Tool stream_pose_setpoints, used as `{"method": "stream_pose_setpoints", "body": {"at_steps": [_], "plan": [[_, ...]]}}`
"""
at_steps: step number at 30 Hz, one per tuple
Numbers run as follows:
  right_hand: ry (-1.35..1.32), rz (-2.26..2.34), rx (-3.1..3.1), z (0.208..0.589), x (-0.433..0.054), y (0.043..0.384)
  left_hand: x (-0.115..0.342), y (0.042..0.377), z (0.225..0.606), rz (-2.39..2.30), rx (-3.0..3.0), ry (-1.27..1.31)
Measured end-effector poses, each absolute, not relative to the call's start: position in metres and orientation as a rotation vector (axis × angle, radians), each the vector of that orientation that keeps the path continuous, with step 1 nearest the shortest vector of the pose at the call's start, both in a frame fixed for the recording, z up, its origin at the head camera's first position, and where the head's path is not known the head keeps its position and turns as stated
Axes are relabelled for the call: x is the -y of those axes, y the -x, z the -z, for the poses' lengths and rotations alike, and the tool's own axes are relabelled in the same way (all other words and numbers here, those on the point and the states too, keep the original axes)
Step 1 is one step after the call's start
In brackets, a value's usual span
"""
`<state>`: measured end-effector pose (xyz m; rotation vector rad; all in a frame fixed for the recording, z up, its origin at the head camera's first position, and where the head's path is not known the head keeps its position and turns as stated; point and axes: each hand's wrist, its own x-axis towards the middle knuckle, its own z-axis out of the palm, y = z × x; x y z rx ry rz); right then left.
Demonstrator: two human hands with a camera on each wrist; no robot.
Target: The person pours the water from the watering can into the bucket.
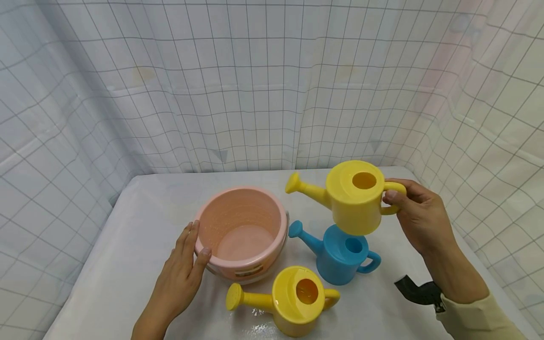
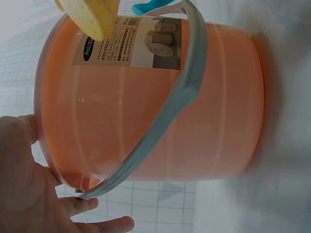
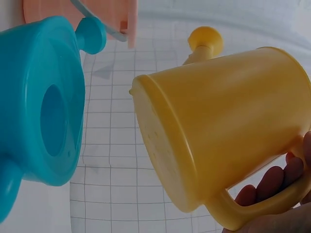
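My right hand grips the handle of a yellow watering can, held up with its spout toward the left. Below it a blue watering can stands on the table; the right wrist view shows the raised can's base apart from the blue can. My left hand rests at the left rim of a pink bucket, fingers straight, thumb on the near rim. In the left wrist view the bucket's grey handle hangs down its side. A second yellow watering can stands in front of the bucket, spout leftward.
Wet spots glisten on the white table near the front yellow can. A white gridded curtain encloses the back and both sides. A black strap sticks out from my right wrist.
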<state>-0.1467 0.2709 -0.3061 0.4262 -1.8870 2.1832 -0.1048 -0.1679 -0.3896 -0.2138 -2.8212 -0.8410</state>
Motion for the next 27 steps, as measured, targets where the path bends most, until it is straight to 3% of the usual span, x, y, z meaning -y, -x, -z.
{"method": "stream_pose_setpoints", "body": {"at_steps": [27], "plan": [[-0.432, -2.074, 2.102, 0.290, -0.257, 0.138, 0.167, 0.104, 0.389, 0.848, 2.818, 0.211]]}}
